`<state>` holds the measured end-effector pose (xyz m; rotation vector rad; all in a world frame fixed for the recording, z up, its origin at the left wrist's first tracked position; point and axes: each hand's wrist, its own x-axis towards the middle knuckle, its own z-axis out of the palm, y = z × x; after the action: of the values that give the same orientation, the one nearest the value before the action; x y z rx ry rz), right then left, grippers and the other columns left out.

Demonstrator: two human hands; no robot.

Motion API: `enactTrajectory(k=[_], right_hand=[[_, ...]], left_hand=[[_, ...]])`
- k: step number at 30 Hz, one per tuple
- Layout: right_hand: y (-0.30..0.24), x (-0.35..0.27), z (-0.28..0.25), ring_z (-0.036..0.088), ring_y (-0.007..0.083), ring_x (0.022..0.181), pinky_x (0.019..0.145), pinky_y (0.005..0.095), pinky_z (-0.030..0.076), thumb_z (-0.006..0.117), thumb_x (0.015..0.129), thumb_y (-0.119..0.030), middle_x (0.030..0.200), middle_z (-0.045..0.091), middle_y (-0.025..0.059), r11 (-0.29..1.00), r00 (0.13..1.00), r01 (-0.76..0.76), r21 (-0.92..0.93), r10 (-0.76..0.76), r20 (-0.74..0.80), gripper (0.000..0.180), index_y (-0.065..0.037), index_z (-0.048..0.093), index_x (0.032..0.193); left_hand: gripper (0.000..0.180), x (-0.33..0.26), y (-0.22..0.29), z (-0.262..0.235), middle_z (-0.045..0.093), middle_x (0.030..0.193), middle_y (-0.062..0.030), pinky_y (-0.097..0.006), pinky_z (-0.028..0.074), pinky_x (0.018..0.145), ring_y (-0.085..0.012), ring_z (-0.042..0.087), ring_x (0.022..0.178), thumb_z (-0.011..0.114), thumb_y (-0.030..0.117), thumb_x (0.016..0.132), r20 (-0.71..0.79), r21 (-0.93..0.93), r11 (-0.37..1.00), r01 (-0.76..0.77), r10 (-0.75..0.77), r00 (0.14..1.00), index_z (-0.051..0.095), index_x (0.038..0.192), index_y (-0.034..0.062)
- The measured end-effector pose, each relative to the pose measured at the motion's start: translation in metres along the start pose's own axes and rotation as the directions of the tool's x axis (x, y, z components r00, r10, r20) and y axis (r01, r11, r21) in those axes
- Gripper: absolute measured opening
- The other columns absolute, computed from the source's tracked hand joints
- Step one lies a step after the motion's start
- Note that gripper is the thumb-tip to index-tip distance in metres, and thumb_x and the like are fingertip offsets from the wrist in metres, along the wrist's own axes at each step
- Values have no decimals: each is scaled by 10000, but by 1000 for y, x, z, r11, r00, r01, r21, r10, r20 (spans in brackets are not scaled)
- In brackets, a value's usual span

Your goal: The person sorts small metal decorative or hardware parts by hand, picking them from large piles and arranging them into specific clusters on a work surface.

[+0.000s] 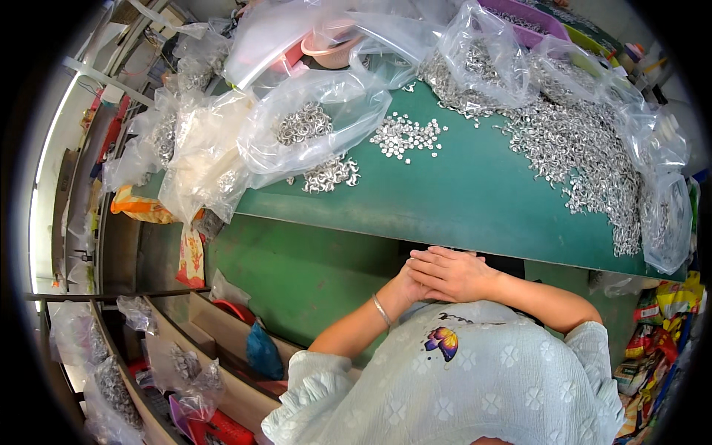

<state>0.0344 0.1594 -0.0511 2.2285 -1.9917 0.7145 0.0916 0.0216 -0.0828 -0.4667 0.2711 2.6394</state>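
Note:
My right hand [461,275] lies across my left hand [410,286], just off the near edge of the green table. The right fingers are stretched out flat over the left hand, with no item visible in them. Most of the left fingers are hidden beneath. Beyond the hands, a small pile of silvery flower-like metal pieces [406,136] rests on the table. Left of it are small curved metal hooks [331,174], in front of an open clear bag [354,102] holding more metal pieces [305,123].
A large spread of curved metal pieces [586,152] covers the right of the green table [445,200], beside clear plastic bags [664,222]. Further back stand a purple bin [538,35] and a pink bowl [330,55]. Drawers or shelves with bagged parts [115,397] are at the lower left.

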Motion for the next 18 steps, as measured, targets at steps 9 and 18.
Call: enactTrajectory(k=[9,18], right_hand=[[-13,-4,-19,495,311,1255,1042,457,389,662,777,-300,1309,557,143,997,987,78,7,-76,-140,530,-1,592,1209],[51,-3,-115,488,354,1273,1040,478,400,668,822,-270,1345,521,183,998,972,54,-43,-63,-226,522,-2,558,1256]], left_hand=[[358,-10,-16,27,529,1223,-138,-426,429,987,-256,526,1141,332,284,986,-28,32,998,56,-55,998,499,1173,29],[349,69,26,122,540,1195,-147,-423,445,968,-257,539,1119,328,266,987,6,-2,998,-62,62,998,504,1148,11]])
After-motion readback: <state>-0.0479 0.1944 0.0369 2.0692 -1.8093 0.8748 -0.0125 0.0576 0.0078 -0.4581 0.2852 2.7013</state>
